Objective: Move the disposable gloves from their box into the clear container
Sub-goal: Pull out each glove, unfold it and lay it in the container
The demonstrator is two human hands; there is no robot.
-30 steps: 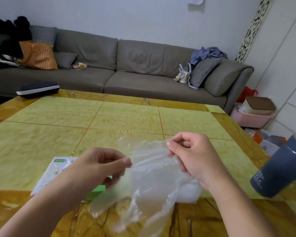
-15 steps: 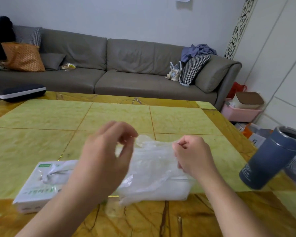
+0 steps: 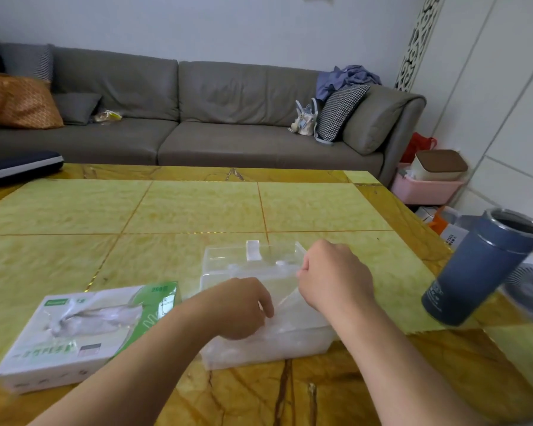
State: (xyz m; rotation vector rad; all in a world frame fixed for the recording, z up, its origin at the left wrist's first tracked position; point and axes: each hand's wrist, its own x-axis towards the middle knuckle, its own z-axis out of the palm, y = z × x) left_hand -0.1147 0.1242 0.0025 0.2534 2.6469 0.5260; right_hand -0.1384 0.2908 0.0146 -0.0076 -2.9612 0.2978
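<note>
head view: a person's two bare forearms reach over a yellow-green stone-patterned table [image 3: 197, 207] toward a clear container.
left hand [image 3: 239, 307]: over the near left part of the container, fingers curled down onto the thin plastic there; whether they pinch it cannot be told.
right hand [image 3: 333, 276]: at the container's right side, fingers curled in, pinching the edge of a thin clear glove [image 3: 285, 302] that slopes down from it into the container.
clear container [image 3: 259, 256]: rectangular, open-topped, standing near the table's front edge between the two forearms; crumpled clear plastic lies inside its near half [image 3: 277, 339].
glove box [image 3: 83, 330]: white and green cardboard, lying flat just left of the container, apart from it; a tuft of clear gloves [image 3: 71, 318] pokes out of its top slot.
blue tumbler [image 3: 480, 265]: open-topped, standing near the table's right edge, well apart from the container.
background: a grey sofa [image 3: 197, 118] with an orange cushion [image 3: 19, 101] and a houndstooth pillow [image 3: 339, 110] runs along the far wall; a pink bin [image 3: 425, 189] sits on the floor at right.
</note>
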